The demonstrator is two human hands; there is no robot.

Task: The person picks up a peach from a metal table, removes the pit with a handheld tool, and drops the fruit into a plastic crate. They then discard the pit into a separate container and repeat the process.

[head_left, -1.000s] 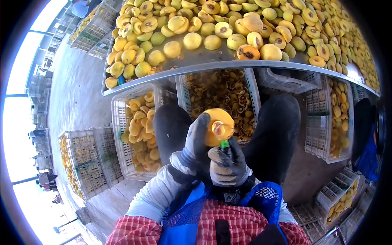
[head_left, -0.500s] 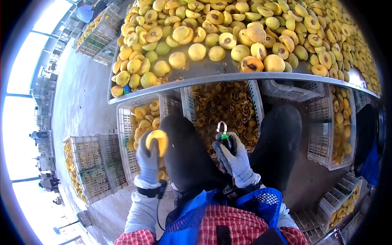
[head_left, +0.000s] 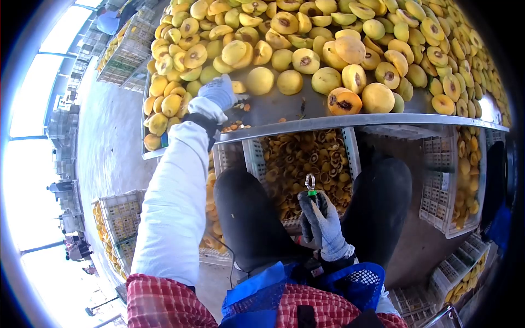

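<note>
— Under the counter (head_left: 383,119), at six o'clock from its steel edge, what fills the crates?

— Between the seated person's knees, a white slatted crate (head_left: 350,158) holds pitted cores and scraps (head_left: 298,164). At nine o'clock from it, a second crate (head_left: 221,158), partly hidden by the white sleeve, carries yellow fruit halves. At three o'clock, a third crate (head_left: 437,191) holds more halves (head_left: 470,175). Further crates (head_left: 117,218) stand on the floor at eight o'clock, with fruit inside.

— And the hands?

— Left hand (head_left: 219,92), gloved, reaches up to eleven o'clock onto the counter, lying among the fruit at the pile's near edge; whether its grip has closed on a piece cannot be told. Right hand (head_left: 322,221), gloved, sits low between the knees, its grip clenched around a pitting tool (head_left: 310,186) with a green collar and a metal loop pointing up.

— The surface?

— Whole and halved yellow fruit (head_left: 339,44) heap the metal counter from edge to far side; one halved piece (head_left: 344,102) with a dark pit hollow lies at the front edge.

— The room?

— Grey concrete floor (head_left: 104,142), bright daylight at nine o'clock, stacked crates at ten o'clock.
</note>
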